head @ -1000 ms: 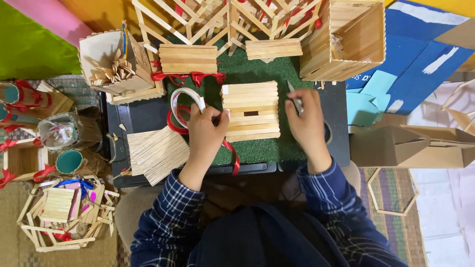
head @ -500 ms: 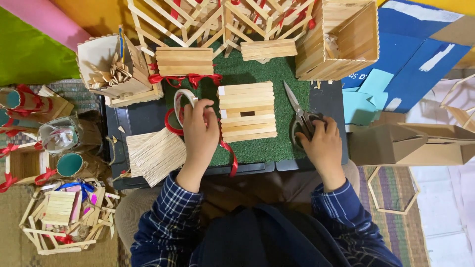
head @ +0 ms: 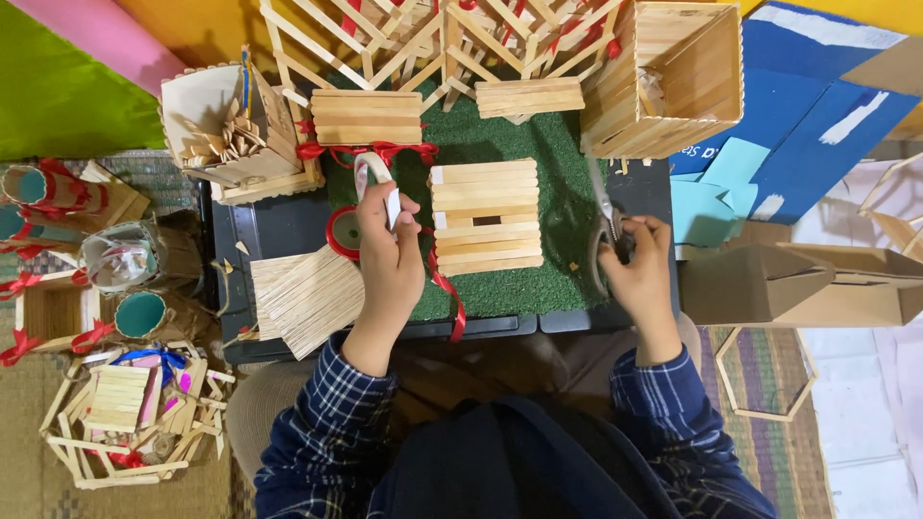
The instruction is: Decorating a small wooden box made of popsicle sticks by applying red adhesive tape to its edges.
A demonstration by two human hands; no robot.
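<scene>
A flat panel of ice-cream sticks (head: 486, 217) with a small slot lies on the green mat (head: 538, 144). My left hand (head: 387, 255) holds a roll of white tape (head: 377, 183), a strip hanging from it, just left of the panel. My right hand (head: 639, 264) grips the handles of grey scissors (head: 606, 216), blades pointing away from me, to the right of the panel. A red ribbon (head: 448, 293) trails beside my left wrist. A red spool (head: 343, 231) lies under my left hand.
A loose stack of sticks (head: 308, 293) lies left on the dark tray (head: 279, 226). Stick boxes (head: 673, 77), lattice frames (head: 423, 38) and a stick-filled holder (head: 226, 125) stand at the back. Cardboard boxes (head: 788, 284) sit to the right, craft pieces (head: 120, 413) to the left.
My right hand moved from the panel's right edge out to the scissors and took hold of them. My left hand stayed by the panel with the tape roll.
</scene>
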